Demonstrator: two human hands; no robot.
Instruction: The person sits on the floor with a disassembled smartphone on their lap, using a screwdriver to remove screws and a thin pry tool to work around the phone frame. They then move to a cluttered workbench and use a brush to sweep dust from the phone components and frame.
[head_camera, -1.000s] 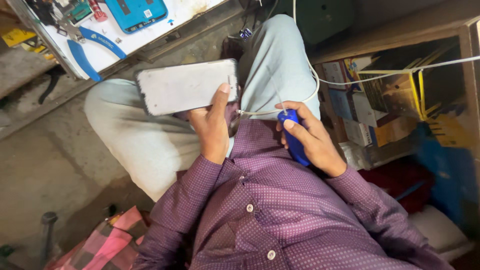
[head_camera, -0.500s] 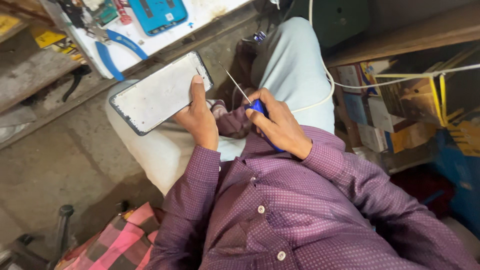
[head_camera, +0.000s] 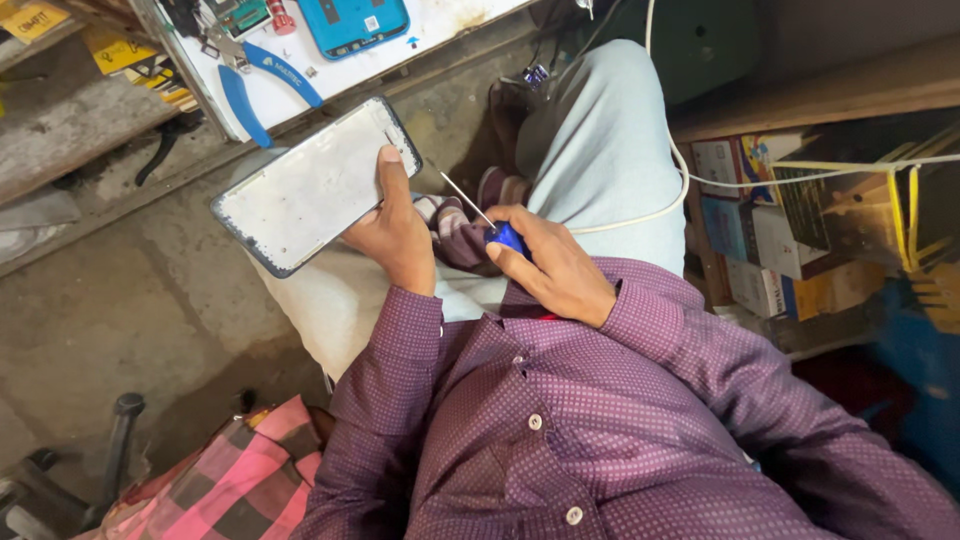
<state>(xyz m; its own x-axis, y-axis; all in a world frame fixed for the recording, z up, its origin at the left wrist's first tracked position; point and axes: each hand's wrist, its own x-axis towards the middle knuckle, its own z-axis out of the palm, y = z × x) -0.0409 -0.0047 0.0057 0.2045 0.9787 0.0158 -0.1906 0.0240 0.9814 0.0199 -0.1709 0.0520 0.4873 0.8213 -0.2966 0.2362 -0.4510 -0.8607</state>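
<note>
my left hand (head_camera: 395, 235) clamped on phone panel (head_camera: 315, 185) | my right hand (head_camera: 555, 265) gripping small screwdriver (head_camera: 495, 228) | tip clear of panel, work on it looks unstarted

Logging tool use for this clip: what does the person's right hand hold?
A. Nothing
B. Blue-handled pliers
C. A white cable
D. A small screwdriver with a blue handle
D: the right hand grips a small screwdriver with a blue handle and a thin metal shaft pointing toward the phone frame held in the left hand; the blue-handled pliers lie apart on the white board.
</note>
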